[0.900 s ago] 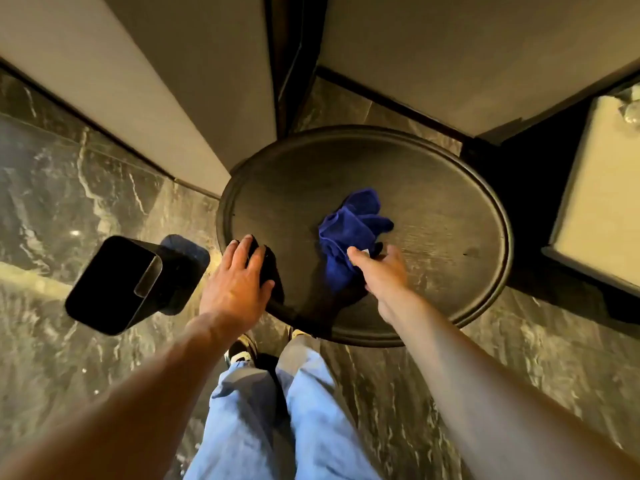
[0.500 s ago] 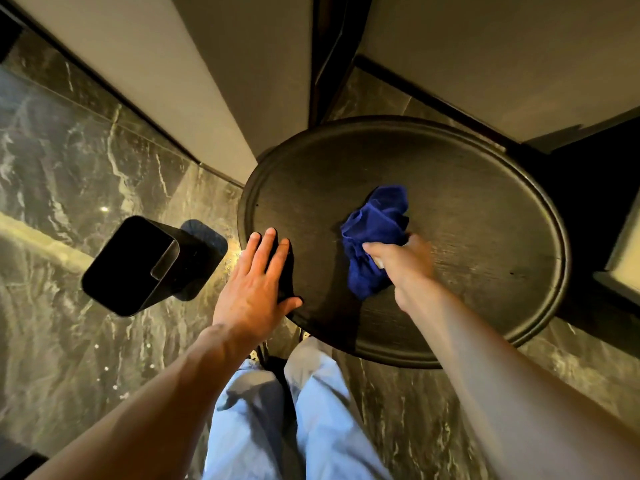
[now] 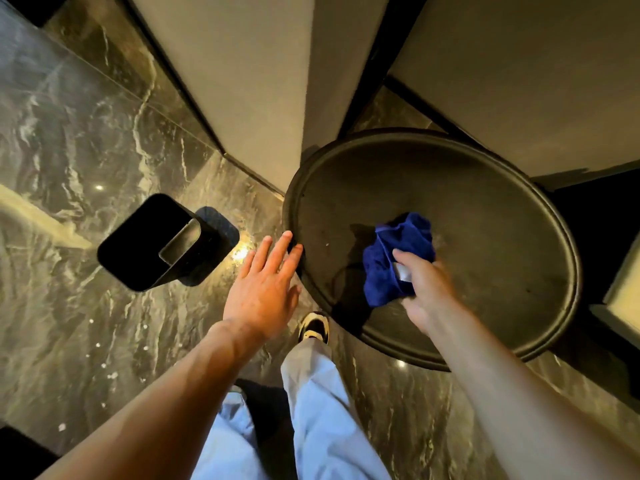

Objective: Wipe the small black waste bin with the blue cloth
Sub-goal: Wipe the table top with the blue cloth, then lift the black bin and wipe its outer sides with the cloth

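A small black waste bin [image 3: 138, 247] with a square mouth stands on the marble floor at the left, its opening facing me. A crumpled blue cloth [image 3: 391, 261] hangs over the round dark table [image 3: 485, 220], and my right hand [image 3: 426, 292] grips its lower part. My left hand [image 3: 266, 289] is flat with fingers spread at the table's left rim, its fingertips touching the edge, a hand's width to the right of the bin.
Dark marble floor [image 3: 86, 150] surrounds the bin. Beige wall panels [image 3: 242, 81] rise behind the table, with a dark gap between them. My legs in light blue trousers [image 3: 311, 410] and one shoe [image 3: 313, 327] are below. A pale furniture edge [image 3: 623, 292] sits at the far right.
My left hand has slid off the table top to its left rim, towards the bin. My right hand has kept hold of the blue cloth. The view has swung left.
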